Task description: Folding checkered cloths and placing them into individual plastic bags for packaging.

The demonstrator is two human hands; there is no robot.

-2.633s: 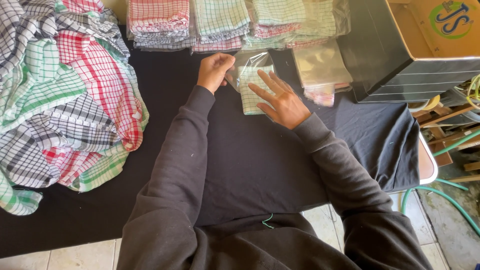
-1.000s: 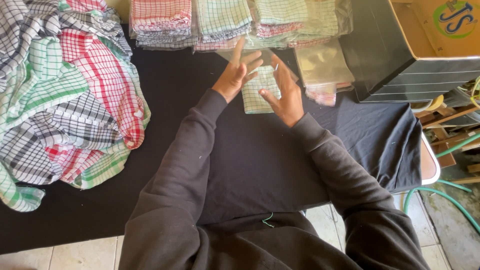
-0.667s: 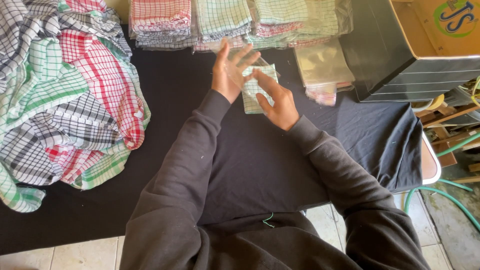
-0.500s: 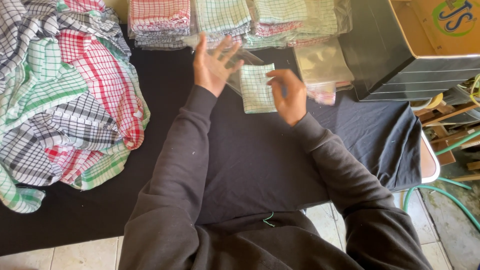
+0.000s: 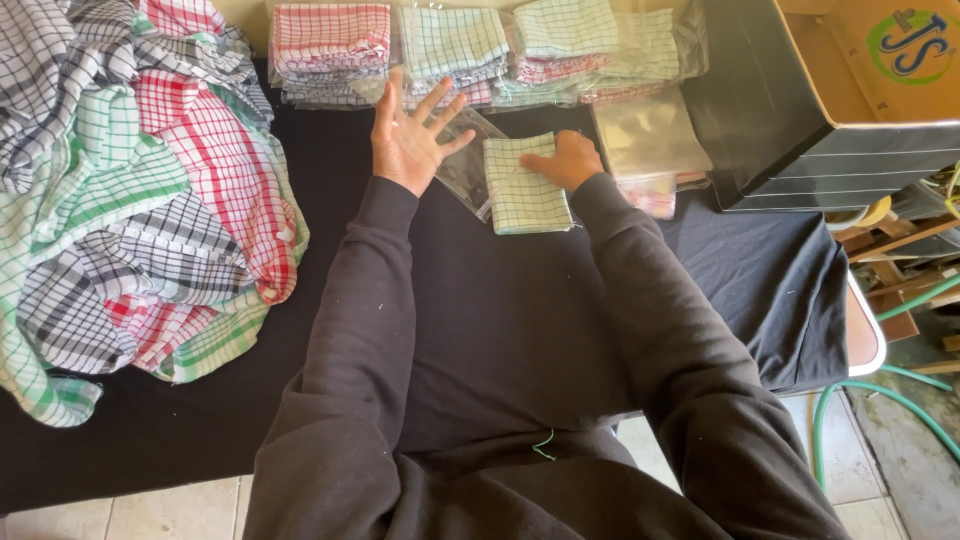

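The folded green-and-white checked cloth (image 5: 527, 185) lies on the black-covered tabletop (image 5: 500, 330), half inside a clear plastic bag (image 5: 462, 160). With nothing pinning that slippery bag, it could slide or bunch. The left hand (image 5: 408, 135) hovers spread, fingers splayed; the right hand (image 5: 563, 158) presses flat on the cloth's edge.

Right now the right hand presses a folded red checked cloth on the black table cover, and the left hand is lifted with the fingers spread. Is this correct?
Not quite. The head view shows the folded cloth under the right hand is green and white checked, not red. The rest is right: it lies on the black table cover, and the left hand is lifted with fingers spread.
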